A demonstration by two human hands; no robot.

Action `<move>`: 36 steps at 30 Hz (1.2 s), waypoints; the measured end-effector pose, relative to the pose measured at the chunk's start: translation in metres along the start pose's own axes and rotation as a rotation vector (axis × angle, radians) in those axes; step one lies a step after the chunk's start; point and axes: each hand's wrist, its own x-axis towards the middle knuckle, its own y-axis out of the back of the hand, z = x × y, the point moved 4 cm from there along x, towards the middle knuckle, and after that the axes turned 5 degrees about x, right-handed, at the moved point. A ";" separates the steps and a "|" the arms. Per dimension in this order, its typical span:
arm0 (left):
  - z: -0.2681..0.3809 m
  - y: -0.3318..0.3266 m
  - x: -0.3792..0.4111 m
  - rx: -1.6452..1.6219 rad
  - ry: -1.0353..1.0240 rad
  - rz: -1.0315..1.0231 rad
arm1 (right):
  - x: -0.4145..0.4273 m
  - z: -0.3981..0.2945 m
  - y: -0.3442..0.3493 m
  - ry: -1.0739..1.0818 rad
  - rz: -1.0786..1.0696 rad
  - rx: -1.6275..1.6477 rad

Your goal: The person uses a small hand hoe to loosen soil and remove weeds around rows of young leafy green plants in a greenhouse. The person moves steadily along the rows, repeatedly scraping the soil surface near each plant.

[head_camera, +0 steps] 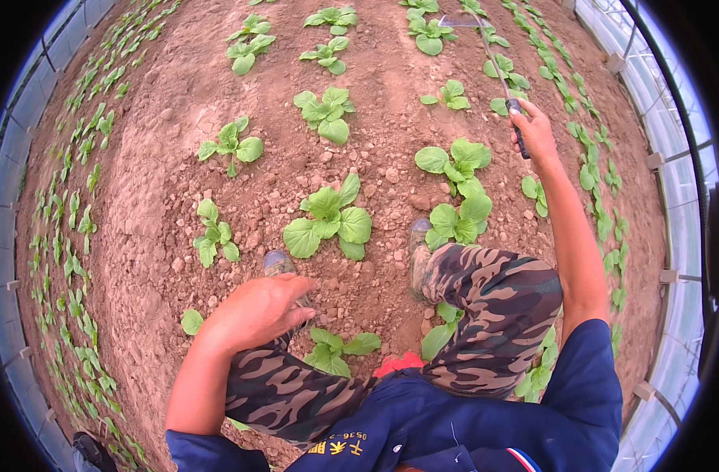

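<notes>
My right hand [535, 131] grips the dark handle of a small hand hoe [496, 62], held out to the upper right. Its thin metal shaft runs up to a flat blade [458, 21] over leafy seedlings near the top of the view. My left hand [271, 304] hangs over my left knee, fingers loosely bent, with nothing seen in it. Just beyond it, a large green leafy seedling [326, 219] grows in the soil between my shoes. Another seedling [461, 219] stands against my right shoe [419, 259].
Rows of seedlings run away from me through crumbly brown soil [265, 194]. Smaller plants [79, 295] line the far left. Clear plastic sheeting [684, 194] curves along both sides. A dark shoe [93, 451] of another person shows at bottom left.
</notes>
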 end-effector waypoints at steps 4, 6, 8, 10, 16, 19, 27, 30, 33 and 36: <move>-0.008 0.002 0.002 -0.135 0.057 -0.047 | 0.024 0.095 -0.018 -0.224 0.033 0.041; -0.015 0.000 0.007 -0.176 0.082 -0.089 | 0.035 0.143 -0.034 -0.371 -0.025 0.157; -0.019 0.001 0.013 -0.190 0.121 -0.126 | 0.052 0.169 -0.053 -0.412 -0.067 0.112; -0.023 0.004 0.024 -0.221 0.146 -0.159 | 0.074 0.189 -0.076 -0.415 -0.098 0.104; -0.046 0.008 0.053 -0.366 0.261 -0.174 | 0.188 0.183 -0.129 -0.177 -0.043 0.193; -0.058 0.010 0.062 -0.376 0.306 -0.169 | 0.214 0.247 -0.132 -0.305 -0.032 -0.053; -0.078 0.005 0.073 -0.407 0.459 -0.125 | 0.184 0.339 -0.088 -0.083 -0.028 -0.587; -0.072 0.011 0.079 -0.397 0.424 -0.093 | 0.138 0.342 -0.062 -0.219 -0.039 -0.506; -0.066 0.013 0.075 -0.422 0.427 -0.110 | 0.073 0.354 -0.044 -0.193 -0.070 -0.476; -0.064 0.011 0.075 -0.434 0.433 -0.132 | 0.037 0.359 -0.033 -0.165 -0.083 -0.517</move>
